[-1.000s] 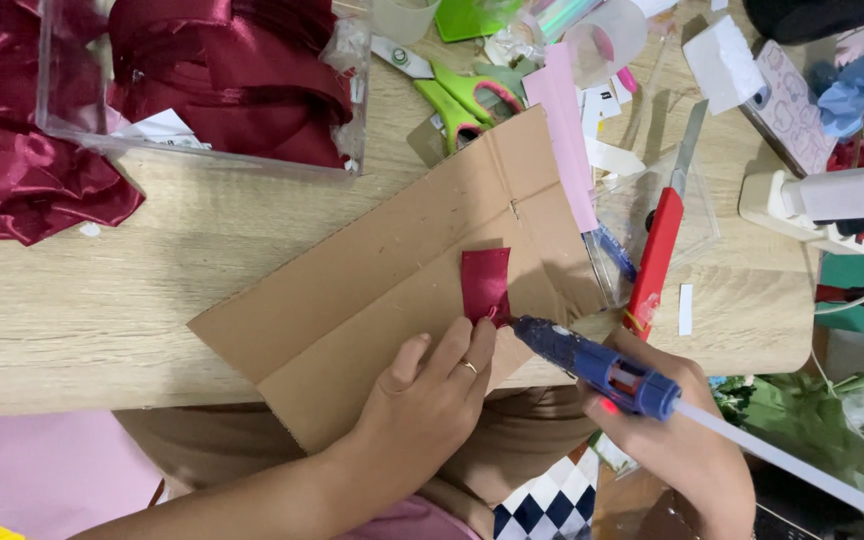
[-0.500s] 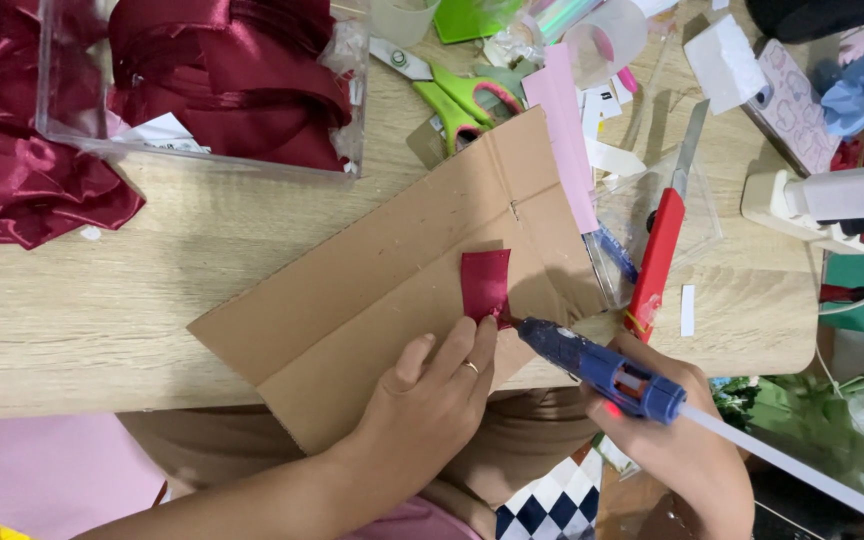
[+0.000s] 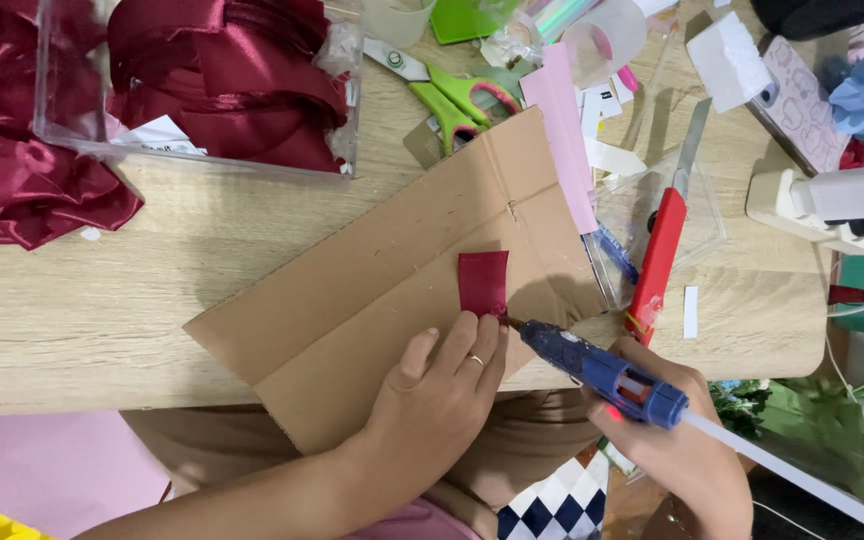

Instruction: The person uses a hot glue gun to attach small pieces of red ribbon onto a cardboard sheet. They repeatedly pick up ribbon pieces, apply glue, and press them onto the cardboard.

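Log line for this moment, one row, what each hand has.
left hand: fingertips pinning red ribbon piece on cardboard sheet | right hand: gripping blue glue gun, nozzle at ribbon's lower edge | surface: wooden table

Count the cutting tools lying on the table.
2: green-handled scissors near the clear box, and a red utility knife right of the cardboard. Others may be hidden under the clutter.
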